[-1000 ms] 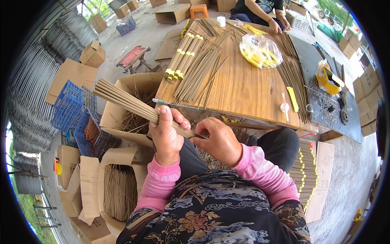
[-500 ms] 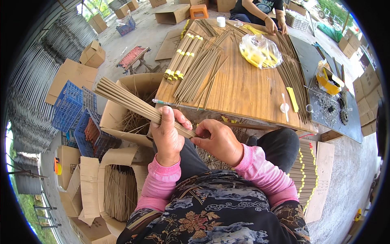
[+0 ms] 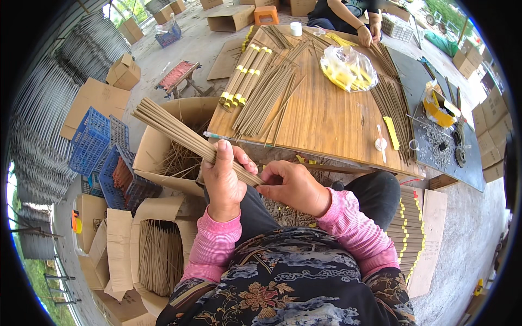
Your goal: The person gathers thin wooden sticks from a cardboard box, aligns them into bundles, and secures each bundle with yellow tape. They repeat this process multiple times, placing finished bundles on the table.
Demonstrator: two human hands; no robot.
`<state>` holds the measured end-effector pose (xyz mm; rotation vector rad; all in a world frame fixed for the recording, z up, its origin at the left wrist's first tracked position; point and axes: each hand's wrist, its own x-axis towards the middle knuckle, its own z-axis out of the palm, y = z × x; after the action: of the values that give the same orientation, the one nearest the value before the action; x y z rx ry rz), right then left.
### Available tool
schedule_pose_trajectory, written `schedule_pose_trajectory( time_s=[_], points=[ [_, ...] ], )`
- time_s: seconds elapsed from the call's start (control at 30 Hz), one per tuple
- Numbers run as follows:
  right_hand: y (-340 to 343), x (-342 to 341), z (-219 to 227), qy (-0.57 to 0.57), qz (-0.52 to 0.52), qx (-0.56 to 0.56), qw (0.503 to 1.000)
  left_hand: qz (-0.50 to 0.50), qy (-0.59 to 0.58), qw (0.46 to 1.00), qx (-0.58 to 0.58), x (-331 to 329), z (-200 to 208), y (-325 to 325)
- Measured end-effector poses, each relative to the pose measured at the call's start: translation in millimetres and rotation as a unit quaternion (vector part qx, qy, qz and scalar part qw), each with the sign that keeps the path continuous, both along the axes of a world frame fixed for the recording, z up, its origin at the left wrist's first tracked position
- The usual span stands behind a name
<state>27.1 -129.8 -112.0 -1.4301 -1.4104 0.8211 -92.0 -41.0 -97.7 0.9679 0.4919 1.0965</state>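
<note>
A bundle of thin brown incense sticks (image 3: 176, 130) slants up to the left above my lap. My left hand (image 3: 224, 182) is wrapped round its lower part, thumb along the top. At the near end my right hand (image 3: 295, 186) pinches the stick ends between thumb and fingers; the fingertips partly hide those ends. On the wooden table (image 3: 326, 127) ahead lie loose incense sticks (image 3: 266, 98) and several bundles with yellow bands (image 3: 244, 76).
An open carton of sticks (image 3: 182, 157) stands against the table's left edge, another carton (image 3: 160, 255) lower left. Blue crates (image 3: 92, 141) are further left. A bag of yellow strips (image 3: 348, 68) lies on the table. Banded bundles (image 3: 408, 228) lie right of my legs. Across sits a co-worker (image 3: 348, 16).
The far end of the stick bundle has swung slightly to the right and up. Both hands keep their hold almost in place. The co-worker's hands have shifted a little.
</note>
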Motion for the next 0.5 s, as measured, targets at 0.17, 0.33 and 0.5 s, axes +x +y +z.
schedule_pose_trajectory(
  time_s=[0.17, 0.33, 0.5],
  points=[
    [3, 5, 6, 0.025, 0.041, -0.052, 0.997, -0.002, 0.011, 1.000, -0.001, 0, 0, 1],
    [6, 17, 10, 0.086, 0.108, -0.092, 0.986, -0.018, -0.015, 0.999, -0.048, -2, 2, 9],
    [-1, 31, 6, -0.011, 0.126, -0.100, 0.987, -0.007, -0.083, 0.992, -0.090, -13, -2, 35]
  ],
)
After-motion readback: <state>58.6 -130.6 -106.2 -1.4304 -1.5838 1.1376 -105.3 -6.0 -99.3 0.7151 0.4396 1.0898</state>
